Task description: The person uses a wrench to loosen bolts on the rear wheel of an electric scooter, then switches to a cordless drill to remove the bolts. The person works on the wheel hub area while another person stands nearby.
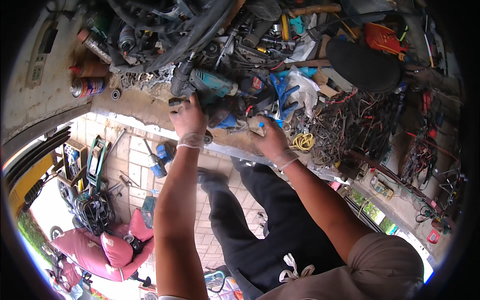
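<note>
The left hand (189,121) is beside a teal power tool (212,84) at upper centre, the right hand (272,140) below a blue piece (283,100). All visible fingers (194,102) bend; their grip I cannot tell.

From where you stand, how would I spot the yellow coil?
Find the cluttered work surface, then the person's right hand. Just right of it lies the yellow coil, a looped bundle brighter than the dark, tangled wires beside it.
</note>
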`<state>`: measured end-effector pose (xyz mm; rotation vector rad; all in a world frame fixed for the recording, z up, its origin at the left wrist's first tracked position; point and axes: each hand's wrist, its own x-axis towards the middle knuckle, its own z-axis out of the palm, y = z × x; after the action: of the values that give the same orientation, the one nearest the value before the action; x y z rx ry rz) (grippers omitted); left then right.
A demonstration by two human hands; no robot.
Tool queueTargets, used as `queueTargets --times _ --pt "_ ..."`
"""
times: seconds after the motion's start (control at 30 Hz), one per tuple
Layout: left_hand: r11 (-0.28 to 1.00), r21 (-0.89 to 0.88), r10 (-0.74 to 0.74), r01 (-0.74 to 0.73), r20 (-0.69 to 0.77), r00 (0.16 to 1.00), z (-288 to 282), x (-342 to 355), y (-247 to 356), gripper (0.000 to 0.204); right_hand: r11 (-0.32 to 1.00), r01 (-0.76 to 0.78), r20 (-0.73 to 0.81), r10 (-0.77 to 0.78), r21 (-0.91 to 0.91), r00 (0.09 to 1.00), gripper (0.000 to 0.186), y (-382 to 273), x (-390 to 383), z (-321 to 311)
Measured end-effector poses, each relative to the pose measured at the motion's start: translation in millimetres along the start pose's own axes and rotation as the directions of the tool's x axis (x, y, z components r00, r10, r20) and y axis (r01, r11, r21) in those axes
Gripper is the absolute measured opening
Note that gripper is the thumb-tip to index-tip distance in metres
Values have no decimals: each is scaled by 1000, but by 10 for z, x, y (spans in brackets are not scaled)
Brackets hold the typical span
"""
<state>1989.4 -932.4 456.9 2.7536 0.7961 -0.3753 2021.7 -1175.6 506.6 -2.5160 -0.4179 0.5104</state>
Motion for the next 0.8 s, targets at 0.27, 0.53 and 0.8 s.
queueTargets --times 0.27,0.53,0.8 --pt "506 -722 -569 473 133 811 -27 -1189 -654 59 991 2 -180 22 132 983 38 -236 399 -97" --pt "-331 -919 -774 212 393 495 280 -1153 -1319 50 945 -235 386 135 226 912 60 -788 1861 1580" --pt "-117 -953 -795 280 259 549 392 -348 -1265 64 899 -284 687 -27 335 726 63 -630 1566 913"
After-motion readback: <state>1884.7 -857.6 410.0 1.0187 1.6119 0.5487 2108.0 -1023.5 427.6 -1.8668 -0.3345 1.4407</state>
